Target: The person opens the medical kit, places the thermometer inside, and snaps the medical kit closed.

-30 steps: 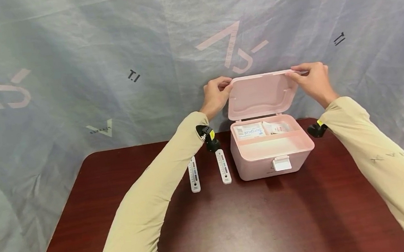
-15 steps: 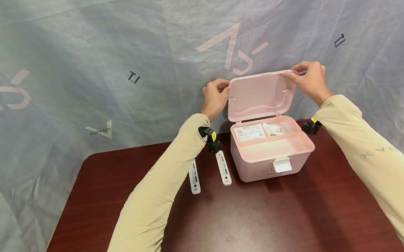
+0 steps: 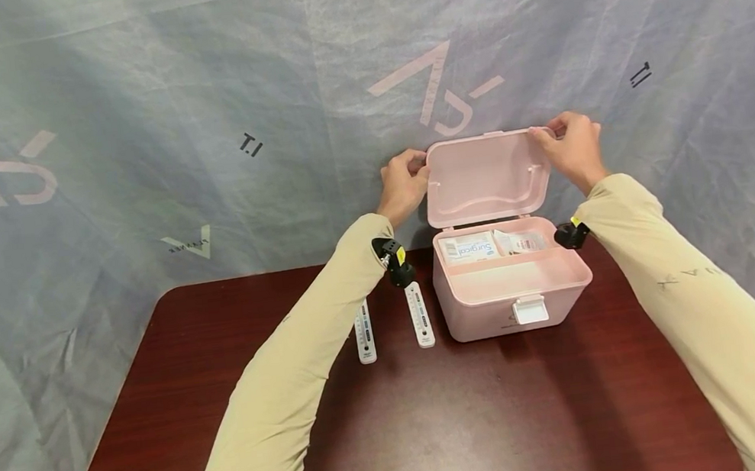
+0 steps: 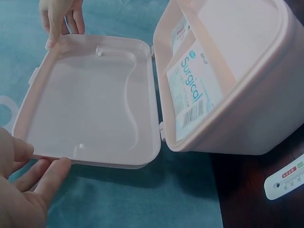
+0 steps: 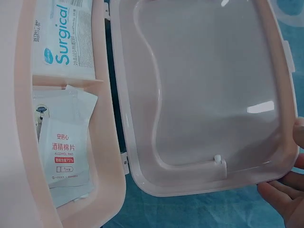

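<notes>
A pink plastic storage box (image 3: 517,313) stands with its hinged lid (image 3: 487,174) raised upright behind it. My left hand (image 3: 403,185) pinches the lid's upper left corner; in the left wrist view its thumb and fingertips (image 4: 57,166) meet the rim. The opposite corner is pinched by my right hand (image 3: 574,147). Inside the box, a packet marked Surgical (image 5: 64,40) lies in one compartment of the rear tray. Alcohol pad sachets (image 5: 64,147) fill the compartment beside it. The tray's front section shows a bare pink floor.
Two white thermometers lie on the dark red table (image 3: 480,424) left of the box: one (image 3: 420,315) close to it, the other (image 3: 364,337) partly behind my left sleeve. A grey printed cloth (image 3: 263,71) hangs directly behind the lid. The box's white latch (image 3: 530,310) faces forward.
My right hand and forearm have shifted slightly left and up, still gripping the lid corner. The lid has moved very little. My left hand stays nearly in place.
</notes>
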The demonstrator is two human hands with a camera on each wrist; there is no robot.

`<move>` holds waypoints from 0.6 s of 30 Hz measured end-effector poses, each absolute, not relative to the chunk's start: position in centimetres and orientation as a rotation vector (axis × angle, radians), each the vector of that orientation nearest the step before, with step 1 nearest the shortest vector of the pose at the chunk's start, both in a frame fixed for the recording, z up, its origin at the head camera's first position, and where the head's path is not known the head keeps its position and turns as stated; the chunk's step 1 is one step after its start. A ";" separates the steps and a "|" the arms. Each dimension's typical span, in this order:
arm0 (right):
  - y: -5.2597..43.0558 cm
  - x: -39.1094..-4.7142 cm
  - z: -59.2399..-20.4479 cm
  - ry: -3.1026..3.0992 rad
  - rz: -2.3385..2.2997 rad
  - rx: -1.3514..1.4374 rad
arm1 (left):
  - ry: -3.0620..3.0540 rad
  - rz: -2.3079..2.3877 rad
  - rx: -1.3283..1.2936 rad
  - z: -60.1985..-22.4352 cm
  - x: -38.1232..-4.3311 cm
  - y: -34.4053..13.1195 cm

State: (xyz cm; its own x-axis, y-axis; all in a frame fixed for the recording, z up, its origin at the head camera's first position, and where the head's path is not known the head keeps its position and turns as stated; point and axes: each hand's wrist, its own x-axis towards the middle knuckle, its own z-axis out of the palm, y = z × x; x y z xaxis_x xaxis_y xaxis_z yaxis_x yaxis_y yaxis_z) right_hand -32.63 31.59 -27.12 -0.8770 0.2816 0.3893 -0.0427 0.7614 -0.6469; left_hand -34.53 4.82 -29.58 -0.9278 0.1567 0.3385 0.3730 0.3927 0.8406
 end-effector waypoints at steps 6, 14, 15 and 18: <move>31.2 -32.7 -27.2 -2.530 0.912 -0.161 | -2.510 -1.501 -0.446 -29.8 -34.5 4.7; 31.1 -32.7 -27.7 -2.636 0.899 -0.110 | -2.586 -1.547 -0.439 -30.3 -34.4 4.7; 31.2 -32.8 -27.7 -2.647 0.898 -0.100 | -2.585 -1.565 -0.443 -30.4 -34.4 4.7; 31.4 -32.9 -27.8 -2.685 0.906 -0.090 | -2.575 -1.596 -0.449 -30.7 -34.5 4.7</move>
